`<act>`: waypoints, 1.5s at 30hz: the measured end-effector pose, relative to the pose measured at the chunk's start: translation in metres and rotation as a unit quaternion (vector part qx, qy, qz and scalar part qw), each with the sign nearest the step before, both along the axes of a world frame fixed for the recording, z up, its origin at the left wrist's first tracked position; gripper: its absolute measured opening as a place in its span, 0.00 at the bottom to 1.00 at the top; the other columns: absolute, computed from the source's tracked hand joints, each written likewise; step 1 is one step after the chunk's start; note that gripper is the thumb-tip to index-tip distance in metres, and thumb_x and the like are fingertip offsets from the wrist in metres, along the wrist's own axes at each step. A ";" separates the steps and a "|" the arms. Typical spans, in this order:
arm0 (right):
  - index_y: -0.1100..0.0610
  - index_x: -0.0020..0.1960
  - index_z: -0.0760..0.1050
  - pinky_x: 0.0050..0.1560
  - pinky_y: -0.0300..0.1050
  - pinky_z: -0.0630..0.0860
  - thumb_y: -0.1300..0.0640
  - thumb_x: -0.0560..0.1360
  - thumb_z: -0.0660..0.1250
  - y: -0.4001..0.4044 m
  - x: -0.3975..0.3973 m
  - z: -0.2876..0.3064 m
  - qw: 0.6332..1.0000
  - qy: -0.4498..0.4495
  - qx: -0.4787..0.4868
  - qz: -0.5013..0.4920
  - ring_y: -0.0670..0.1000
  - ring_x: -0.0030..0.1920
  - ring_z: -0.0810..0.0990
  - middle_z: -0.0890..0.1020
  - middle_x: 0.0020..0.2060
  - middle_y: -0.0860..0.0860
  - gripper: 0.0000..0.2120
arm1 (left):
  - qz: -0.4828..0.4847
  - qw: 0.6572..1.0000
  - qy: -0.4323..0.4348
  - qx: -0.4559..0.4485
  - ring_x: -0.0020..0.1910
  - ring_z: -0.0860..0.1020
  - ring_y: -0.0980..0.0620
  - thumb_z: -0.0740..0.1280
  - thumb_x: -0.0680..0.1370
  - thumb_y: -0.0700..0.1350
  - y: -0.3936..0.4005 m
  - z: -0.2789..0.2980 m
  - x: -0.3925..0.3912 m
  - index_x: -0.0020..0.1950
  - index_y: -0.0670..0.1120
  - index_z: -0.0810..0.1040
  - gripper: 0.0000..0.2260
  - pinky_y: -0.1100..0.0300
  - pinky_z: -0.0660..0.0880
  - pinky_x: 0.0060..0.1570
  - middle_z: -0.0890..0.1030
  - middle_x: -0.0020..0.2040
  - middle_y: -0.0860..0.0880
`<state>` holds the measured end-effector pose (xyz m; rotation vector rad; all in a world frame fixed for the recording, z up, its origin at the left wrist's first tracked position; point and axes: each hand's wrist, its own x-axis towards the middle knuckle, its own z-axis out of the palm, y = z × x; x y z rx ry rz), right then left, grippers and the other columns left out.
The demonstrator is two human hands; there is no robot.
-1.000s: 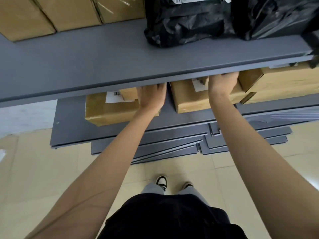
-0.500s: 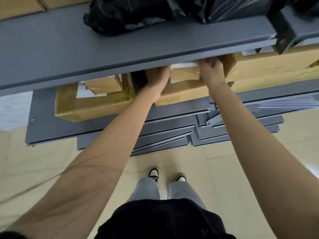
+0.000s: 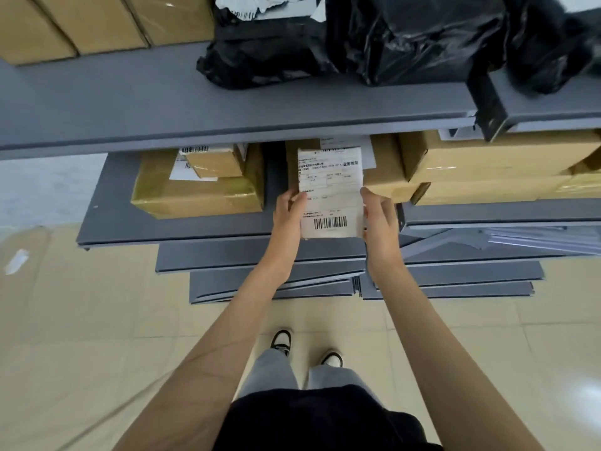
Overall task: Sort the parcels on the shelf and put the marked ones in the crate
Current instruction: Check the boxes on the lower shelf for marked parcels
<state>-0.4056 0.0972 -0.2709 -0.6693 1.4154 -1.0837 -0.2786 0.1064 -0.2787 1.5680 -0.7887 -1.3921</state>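
I hold a small parcel (image 3: 330, 190) between both hands just in front of the lower shelf (image 3: 110, 216). Its face is covered by a white shipping label with a barcode at the bottom. My left hand (image 3: 287, 209) grips its left edge and my right hand (image 3: 379, 216) grips its right edge. Behind it a larger brown box (image 3: 387, 170) lies on the lower shelf. To the left, a small box (image 3: 216, 161) sits on a taped brown box (image 3: 195, 193). No crate is in view.
The upper shelf (image 3: 130, 102) overhangs the lower one and carries brown boxes (image 3: 81, 24) at left and black plastic bags (image 3: 374, 37) at right. More brown boxes (image 3: 494, 164) fill the lower shelf's right side. Grey shelf panels (image 3: 422, 281) lie stacked on the tiled floor.
Both hands have come out from under the upper shelf, pulling the small labelled parcel toward me. Before, they were reaching among the boxes on the lower shelf.
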 end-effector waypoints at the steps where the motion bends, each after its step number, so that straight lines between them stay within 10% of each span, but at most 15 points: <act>1: 0.45 0.46 0.69 0.60 0.51 0.74 0.46 0.76 0.63 0.003 -0.001 -0.002 1.000 -0.009 -0.001 -0.002 0.48 0.52 0.79 0.80 0.46 0.45 0.04 | 0.007 1.000 0.012 -0.002 0.53 0.76 0.60 0.56 0.79 0.55 0.004 0.002 -0.002 0.66 0.51 0.64 0.17 0.62 0.74 0.50 0.75 0.60 0.50; 10: 0.47 0.49 0.69 0.58 0.52 0.76 0.44 0.73 0.61 0.020 -0.014 -0.011 0.999 -0.042 0.016 -0.007 0.52 0.55 0.79 0.80 0.52 0.51 0.09 | 0.010 0.999 0.043 0.001 0.50 0.75 0.52 0.58 0.80 0.52 0.024 0.003 -0.015 0.50 0.52 0.66 0.04 0.55 0.72 0.53 0.76 0.52 0.48; 14: 0.50 0.60 0.70 0.64 0.55 0.71 0.44 0.76 0.56 0.015 -0.015 -0.012 0.998 -0.058 0.035 -0.001 0.52 0.61 0.75 0.77 0.60 0.51 0.16 | -0.008 0.998 -0.044 -0.045 0.62 0.69 0.53 0.57 0.78 0.56 0.022 0.011 -0.014 0.51 0.60 0.68 0.04 0.54 0.67 0.63 0.71 0.61 0.48; 18: 0.49 0.62 0.72 0.49 0.43 0.77 0.43 0.77 0.54 0.007 -0.017 -0.010 0.995 -0.073 0.061 -0.010 0.50 0.53 0.80 0.82 0.53 0.51 0.19 | -0.054 0.981 -0.154 -0.106 0.63 0.60 0.55 0.54 0.73 0.62 0.024 0.017 -0.016 0.56 0.70 0.66 0.12 0.56 0.59 0.64 0.63 0.60 0.55; 31: 0.49 0.67 0.69 0.60 0.47 0.71 0.47 0.74 0.62 -0.047 0.015 0.014 0.998 0.030 0.029 0.039 0.48 0.60 0.69 0.71 0.61 0.45 0.22 | -0.074 0.981 -0.154 -0.090 0.67 0.65 0.55 0.54 0.79 0.60 -0.028 0.015 0.023 0.73 0.52 0.60 0.25 0.60 0.59 0.63 0.65 0.71 0.50; 38: 0.50 0.45 0.72 0.50 0.41 0.70 0.56 0.75 0.63 -0.073 0.074 0.019 0.993 0.028 -0.008 0.113 0.40 0.34 0.73 0.75 0.28 0.37 0.01 | -0.009 0.985 -0.159 -0.068 0.47 0.68 0.67 0.54 0.80 0.56 -0.055 0.013 0.079 0.72 0.53 0.63 0.20 0.70 0.63 0.47 0.69 0.55 0.58; 45: 0.51 0.41 0.66 0.43 0.36 0.67 0.61 0.76 0.56 -0.089 0.089 0.004 0.993 0.062 0.036 0.096 0.45 0.37 0.67 0.69 0.34 0.46 0.08 | -0.078 0.981 -0.179 -0.009 0.47 0.72 0.55 0.53 0.80 0.55 -0.075 -0.008 0.097 0.58 0.51 0.66 0.12 0.61 0.63 0.45 0.67 0.45 0.59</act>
